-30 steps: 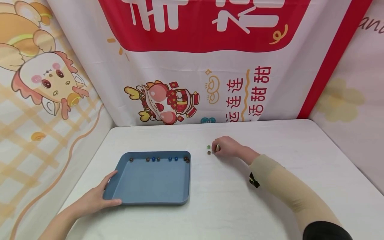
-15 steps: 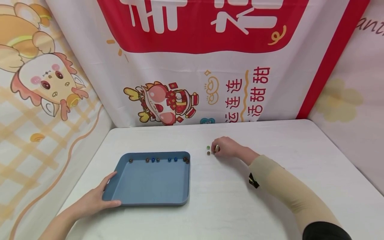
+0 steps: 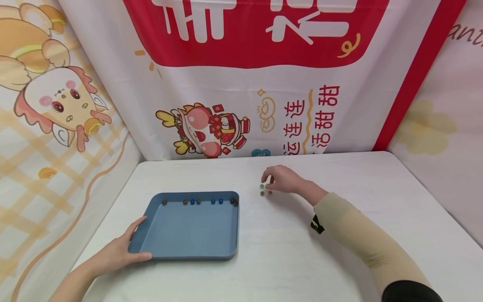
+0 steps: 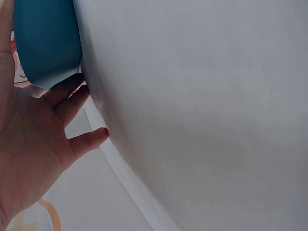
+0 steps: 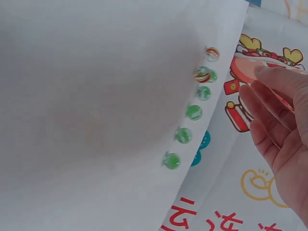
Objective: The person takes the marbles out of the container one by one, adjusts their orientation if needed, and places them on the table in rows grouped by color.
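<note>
In the head view a blue-grey tray [image 3: 191, 228] lies on the white table, with brown and blue marbles [image 3: 192, 201] spread along its far side. My left hand [image 3: 115, 253] holds the tray's near left corner, thumb along the front wall and fingers on the left side. My right hand [image 3: 284, 179] hovers right of the tray, thumb and fingers apart with nothing between them. Near its fingertips sit a green marble [image 3: 262, 186] and a brown marble [image 3: 262, 193]. The right wrist view shows several green-swirled marbles [image 5: 183, 135] lined up with orange-brown striped marbles [image 5: 211, 54].
The white tabletop [image 3: 302, 260] runs back to a printed cloth [image 3: 226, 88] hanging behind it. A patterned cloth [image 3: 56, 176] closes off the left side, and another cloth [image 3: 441, 96] stands on the right.
My right hand has risen slightly and its thumb and fingers have spread, leaving a brown marble in view under them. The left hand and the tray stay in place.
</note>
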`<control>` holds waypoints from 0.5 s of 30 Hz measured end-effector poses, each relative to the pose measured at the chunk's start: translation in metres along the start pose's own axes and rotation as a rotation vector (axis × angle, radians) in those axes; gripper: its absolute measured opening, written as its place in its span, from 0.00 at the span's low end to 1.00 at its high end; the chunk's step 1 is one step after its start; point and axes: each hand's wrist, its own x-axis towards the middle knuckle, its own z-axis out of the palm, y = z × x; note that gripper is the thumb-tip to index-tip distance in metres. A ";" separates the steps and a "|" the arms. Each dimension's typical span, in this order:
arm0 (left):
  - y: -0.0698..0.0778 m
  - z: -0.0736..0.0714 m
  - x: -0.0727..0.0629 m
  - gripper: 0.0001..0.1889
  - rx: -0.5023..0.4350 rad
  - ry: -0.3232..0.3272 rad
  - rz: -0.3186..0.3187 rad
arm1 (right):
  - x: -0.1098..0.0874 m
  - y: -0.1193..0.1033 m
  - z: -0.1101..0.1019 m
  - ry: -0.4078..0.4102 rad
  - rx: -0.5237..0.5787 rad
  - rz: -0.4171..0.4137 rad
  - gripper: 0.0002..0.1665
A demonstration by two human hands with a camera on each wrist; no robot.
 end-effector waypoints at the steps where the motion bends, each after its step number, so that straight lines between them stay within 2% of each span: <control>1: 0.000 0.000 0.000 0.59 0.002 0.000 -0.003 | 0.001 -0.003 -0.001 -0.001 0.000 -0.006 0.10; 15: 0.000 0.001 0.000 0.59 0.008 0.002 -0.015 | 0.018 -0.045 -0.007 -0.049 -0.047 -0.087 0.11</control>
